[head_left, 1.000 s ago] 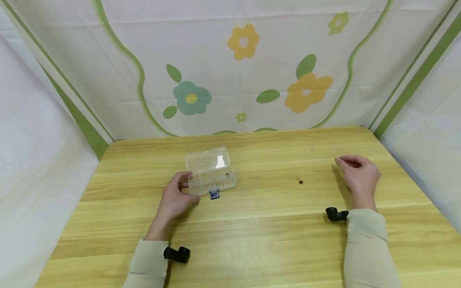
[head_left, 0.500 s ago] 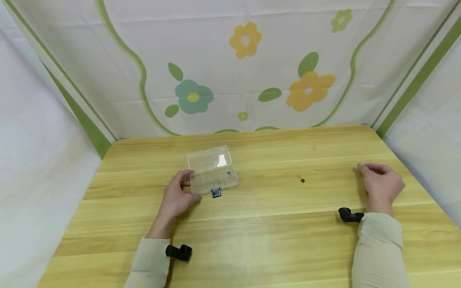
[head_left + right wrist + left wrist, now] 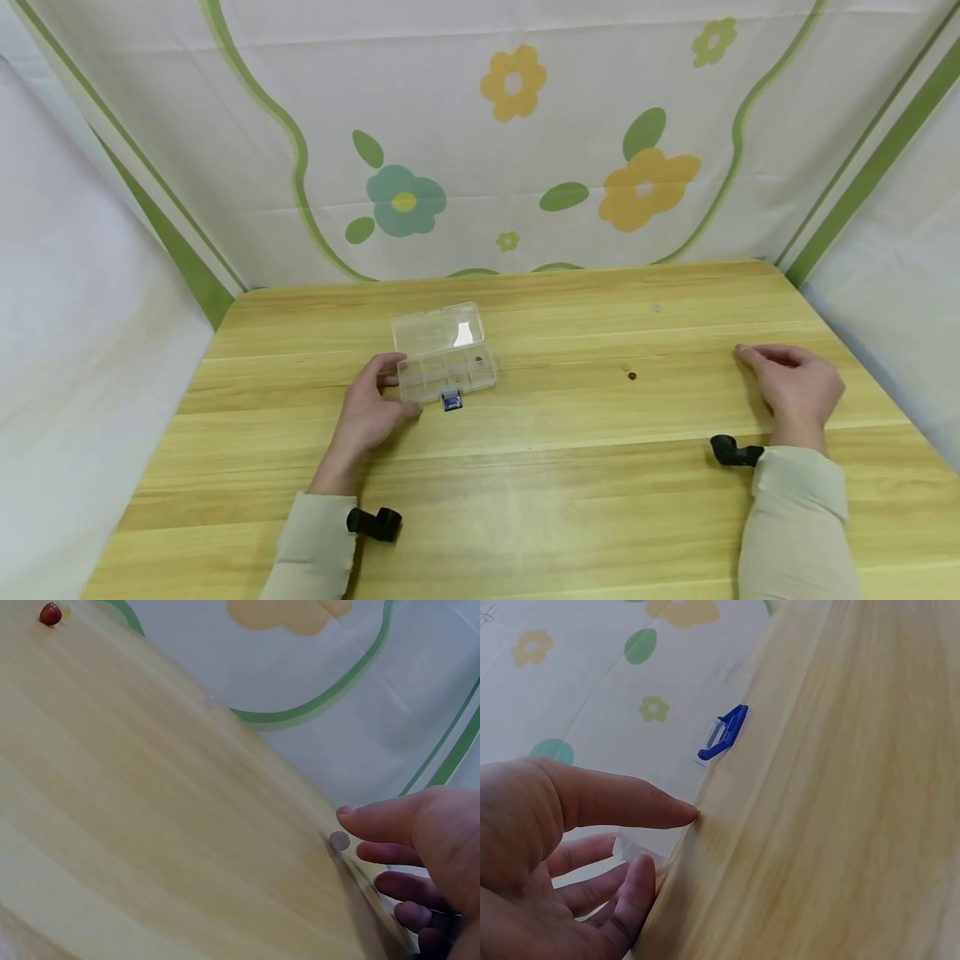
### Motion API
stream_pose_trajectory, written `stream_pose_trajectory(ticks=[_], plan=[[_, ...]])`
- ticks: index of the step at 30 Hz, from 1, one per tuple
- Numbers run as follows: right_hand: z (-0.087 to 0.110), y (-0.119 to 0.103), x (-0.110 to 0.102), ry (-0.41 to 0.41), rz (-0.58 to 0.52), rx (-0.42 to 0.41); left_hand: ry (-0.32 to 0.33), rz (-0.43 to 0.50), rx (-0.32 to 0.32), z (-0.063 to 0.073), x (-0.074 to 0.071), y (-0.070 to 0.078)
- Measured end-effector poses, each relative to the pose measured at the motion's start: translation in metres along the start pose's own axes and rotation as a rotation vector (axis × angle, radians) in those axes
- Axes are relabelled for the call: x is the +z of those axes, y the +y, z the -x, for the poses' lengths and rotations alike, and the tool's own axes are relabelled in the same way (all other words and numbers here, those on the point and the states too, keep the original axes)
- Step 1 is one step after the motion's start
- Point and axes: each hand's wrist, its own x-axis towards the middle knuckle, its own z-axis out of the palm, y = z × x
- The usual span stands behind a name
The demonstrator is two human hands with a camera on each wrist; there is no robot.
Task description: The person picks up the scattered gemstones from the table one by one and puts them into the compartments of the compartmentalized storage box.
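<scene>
A clear plastic compartment box (image 3: 447,372) stands with its lid (image 3: 431,331) raised, left of the table's middle. My left hand (image 3: 371,406) grips its left end, thumb at the front edge and fingers at the back; a blue latch (image 3: 726,733) juts from the front. One small dark piece (image 3: 478,359) lies in a right-hand compartment. Far to the right, my right hand (image 3: 798,383) is low over the table. A small round grey piece (image 3: 340,841) sits between the separated thumb and index fingertips in the right wrist view, with a gap beside the thumb.
A dark red-brown bead (image 3: 632,376) and a tiny pale yellowish piece (image 3: 625,367) lie close together between the hands. Farther back is a small clear piece (image 3: 656,307). A flower-printed curtain (image 3: 570,150) borders the wooden table's (image 3: 525,517) far edge.
My right hand has moved right and slightly toward me, then settled with its fingertips beside the small grey piece. The left hand keeps its grip on the box.
</scene>
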Motion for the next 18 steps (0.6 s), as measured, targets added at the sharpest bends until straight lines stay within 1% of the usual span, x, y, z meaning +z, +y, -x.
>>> stream_pose_trajectory(ticks=[2, 5, 11, 14, 18], plan=[[0.0001, -0.0007, -0.0006, -0.023, 0.052, -0.013, 0.0, 0.002, -0.005, 0.0005, -0.0002, 0.0011], [0.0001, -0.0007, 0.0, -0.038, 0.095, -0.031, 0.0, -0.001, -0.005, 0.0009, -0.0005, 0.002], [-0.0017, 0.0019, 0.0023, -0.035, 0.187, -0.106, -0.003, -0.001, -0.001, 0.0009, -0.0006, 0.0028], [-0.0032, 0.0028, 0.0035, -0.033, 0.208, -0.133, -0.002, 0.001, -0.001, 0.0012, -0.0006, 0.0027], [-0.0041, 0.0022, 0.0044, -0.035, 0.223, -0.146, 0.002, 0.0, 0.005, 0.0015, -0.0008, 0.0025]])
